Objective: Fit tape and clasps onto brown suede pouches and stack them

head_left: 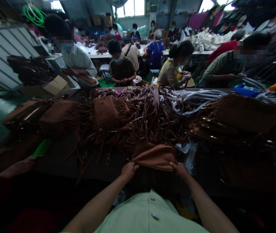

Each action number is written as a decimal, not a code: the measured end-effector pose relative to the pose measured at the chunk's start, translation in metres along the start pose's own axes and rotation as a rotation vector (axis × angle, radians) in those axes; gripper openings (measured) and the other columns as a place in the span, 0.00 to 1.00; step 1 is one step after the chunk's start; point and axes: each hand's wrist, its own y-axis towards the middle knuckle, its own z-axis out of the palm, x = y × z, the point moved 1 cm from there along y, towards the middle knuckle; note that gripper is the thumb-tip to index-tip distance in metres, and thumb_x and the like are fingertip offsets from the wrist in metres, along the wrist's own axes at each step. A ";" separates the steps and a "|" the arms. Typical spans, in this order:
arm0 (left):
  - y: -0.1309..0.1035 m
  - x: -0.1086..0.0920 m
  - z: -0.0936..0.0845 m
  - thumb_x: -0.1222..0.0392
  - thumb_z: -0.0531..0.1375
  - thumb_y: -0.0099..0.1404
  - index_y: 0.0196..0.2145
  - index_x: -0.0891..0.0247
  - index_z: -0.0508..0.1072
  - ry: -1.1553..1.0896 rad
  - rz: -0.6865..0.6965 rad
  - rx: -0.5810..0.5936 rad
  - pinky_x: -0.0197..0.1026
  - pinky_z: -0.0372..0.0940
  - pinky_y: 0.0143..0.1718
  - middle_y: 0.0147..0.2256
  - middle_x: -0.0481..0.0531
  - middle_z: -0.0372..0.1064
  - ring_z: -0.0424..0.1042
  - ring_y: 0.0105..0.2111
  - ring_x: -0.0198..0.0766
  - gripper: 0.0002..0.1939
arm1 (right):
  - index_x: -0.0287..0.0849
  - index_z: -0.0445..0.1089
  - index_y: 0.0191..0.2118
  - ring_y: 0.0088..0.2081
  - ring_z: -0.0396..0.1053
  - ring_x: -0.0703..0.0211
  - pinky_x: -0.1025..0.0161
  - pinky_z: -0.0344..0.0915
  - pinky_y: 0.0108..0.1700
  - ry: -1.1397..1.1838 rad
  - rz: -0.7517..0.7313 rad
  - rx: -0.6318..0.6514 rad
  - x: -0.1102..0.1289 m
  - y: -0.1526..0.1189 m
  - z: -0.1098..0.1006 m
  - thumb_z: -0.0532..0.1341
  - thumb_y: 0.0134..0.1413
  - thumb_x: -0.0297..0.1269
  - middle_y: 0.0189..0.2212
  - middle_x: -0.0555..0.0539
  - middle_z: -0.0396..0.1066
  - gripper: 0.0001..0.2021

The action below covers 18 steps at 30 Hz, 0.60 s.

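A brown bag lies at the near edge of the table, its zipped edge toward me and fringe on its far side. My left hand pinches its left corner, and my right hand pinches the right corner. Just beyond the bag is a tangled heap of brown straps with metal clips. Clear plastic strips lie beside my right hand.
Fringed bags are piled at left and right. A co-worker's hand at the left holds a green comb. White straps and a blue bundle lie at the far side. Several people work across the table.
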 end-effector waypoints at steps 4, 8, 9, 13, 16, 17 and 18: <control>0.001 0.012 -0.010 0.52 0.52 0.65 0.39 0.64 0.71 0.184 -0.115 -0.053 0.40 0.63 0.37 0.40 0.58 0.70 0.72 0.39 0.45 0.14 | 0.36 0.68 0.25 0.15 0.57 0.67 0.69 0.51 0.19 0.005 0.049 0.013 -0.010 0.009 0.019 0.59 0.49 0.44 0.14 0.52 0.61 0.14; -0.008 -0.012 -0.014 0.57 0.58 0.61 0.45 0.68 0.68 0.300 -0.155 -0.293 0.45 0.63 0.43 0.46 0.63 0.64 0.68 0.44 0.48 0.16 | 0.38 0.64 0.21 0.13 0.54 0.68 0.69 0.49 0.17 0.006 0.073 0.026 -0.012 0.013 0.028 0.59 0.49 0.43 0.10 0.54 0.57 0.14; -0.010 -0.022 -0.012 0.58 0.59 0.60 0.47 0.67 0.67 0.305 -0.057 -0.362 0.46 0.61 0.47 0.49 0.62 0.62 0.65 0.48 0.48 0.18 | 0.39 0.63 0.20 0.12 0.54 0.68 0.69 0.49 0.17 0.002 0.078 0.029 -0.012 0.014 0.028 0.59 0.49 0.43 0.10 0.54 0.56 0.15; -0.005 -0.069 0.007 0.58 0.67 0.52 0.51 0.58 0.65 0.221 0.489 -0.358 0.48 0.48 0.60 0.54 0.54 0.57 0.53 0.57 0.48 0.29 | 0.39 0.63 0.21 0.12 0.54 0.69 0.70 0.50 0.17 -0.013 0.062 0.062 -0.015 0.017 0.022 0.57 0.52 0.44 0.11 0.55 0.57 0.15; 0.014 -0.085 0.016 0.57 0.67 0.51 0.42 0.60 0.72 0.199 0.600 -0.180 0.47 0.54 0.54 0.45 0.54 0.65 0.60 0.51 0.48 0.19 | 0.38 0.65 0.24 0.13 0.55 0.68 0.70 0.51 0.17 -0.038 0.042 0.101 -0.015 0.017 0.017 0.57 0.53 0.45 0.11 0.55 0.57 0.15; 0.022 -0.086 0.016 0.58 0.66 0.53 0.38 0.61 0.73 0.190 0.599 -0.113 0.46 0.57 0.51 0.41 0.54 0.67 0.63 0.47 0.46 0.14 | 0.38 0.66 0.24 0.13 0.55 0.68 0.70 0.50 0.17 -0.052 0.036 0.109 -0.015 0.016 0.015 0.57 0.53 0.45 0.11 0.55 0.58 0.15; 0.029 -0.087 0.015 0.58 0.64 0.55 0.34 0.61 0.74 0.167 0.590 -0.057 0.44 0.59 0.47 0.36 0.52 0.68 0.65 0.43 0.44 0.08 | 0.37 0.67 0.25 0.13 0.56 0.67 0.69 0.50 0.17 -0.068 0.036 0.117 -0.014 0.015 0.014 0.57 0.53 0.46 0.11 0.54 0.58 0.16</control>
